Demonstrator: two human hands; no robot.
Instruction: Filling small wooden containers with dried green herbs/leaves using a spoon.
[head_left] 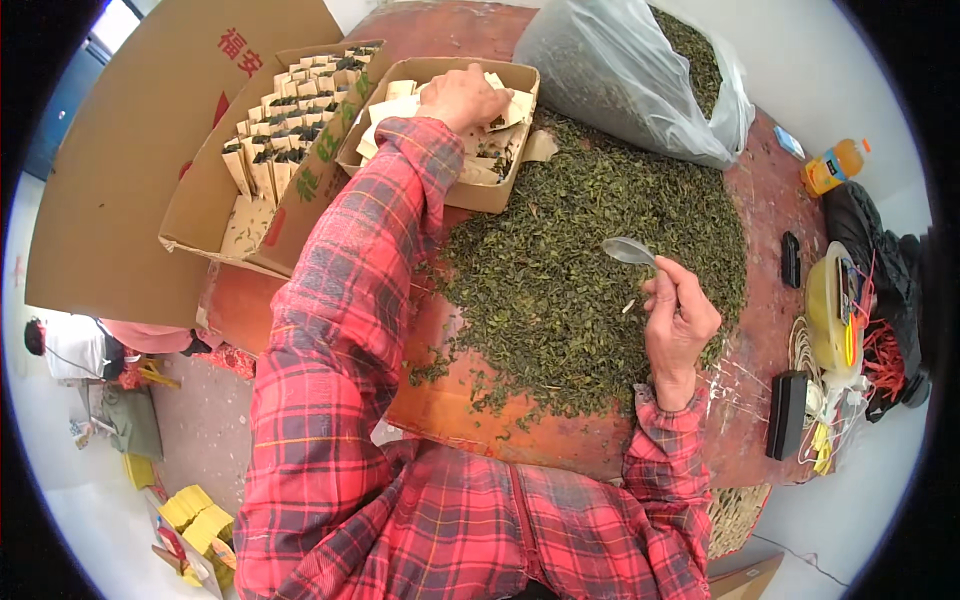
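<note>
Above the tea leaves (590, 250), right hand (678, 325) gripping spoon (630, 251).

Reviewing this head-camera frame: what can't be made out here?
- Left hand fingertips: curled down among the paper packets in the small box; any grasp is hidden.
- Spoon bowl: too blurred to tell if loaded.
- Spoon handle: hidden inside right hand.
- Table's near edge: covered by plaid sleeves.

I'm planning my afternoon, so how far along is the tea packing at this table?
Done: rows of filled paper packets stand upright in the cardboard box. In hand: the left hand reaches into the smaller box of empty packets, and the right hand holds a spoon. Left: a big pile of loose tea leaves and a part-full plastic bag.
</note>
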